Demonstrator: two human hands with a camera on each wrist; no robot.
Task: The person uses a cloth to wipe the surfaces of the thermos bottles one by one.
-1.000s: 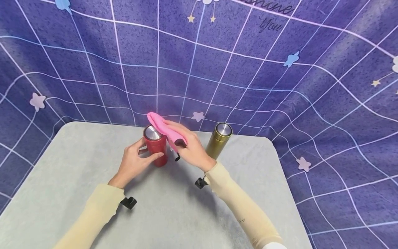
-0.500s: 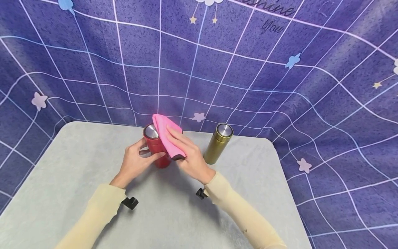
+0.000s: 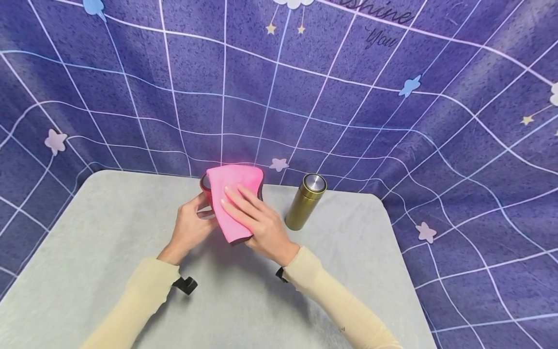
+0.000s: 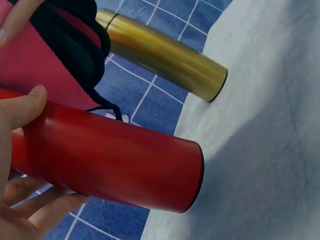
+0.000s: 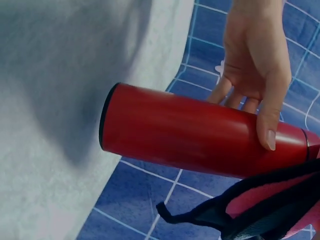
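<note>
My left hand [image 3: 190, 224] grips a red thermos bottle [image 4: 110, 157] round its upper part, thumb on the near side and fingers behind. In the head view most of the bottle is hidden; a bit of its lid shows at the left. My right hand [image 3: 266, 228] holds a pink fabric pouch [image 3: 231, 177] with black edging against the bottle, fingers spread over its face. The right thumb is hidden in the head view. In the right wrist view the pouch's dark folds and a short black tail [image 5: 182, 218] hang beside the bottle.
A gold thermos bottle [image 3: 302, 206] with a steel-topped lid stands upright right of my right hand. The grey tabletop [image 3: 235, 300] stretches in front and to both sides. A blue gridded curtain [image 3: 183, 106] rises behind the table and at its sides.
The pink pouch has turned and come down over the front of the red bottle, showing its broad face. My right fingers have spread over it. The left hand keeps its grip.
</note>
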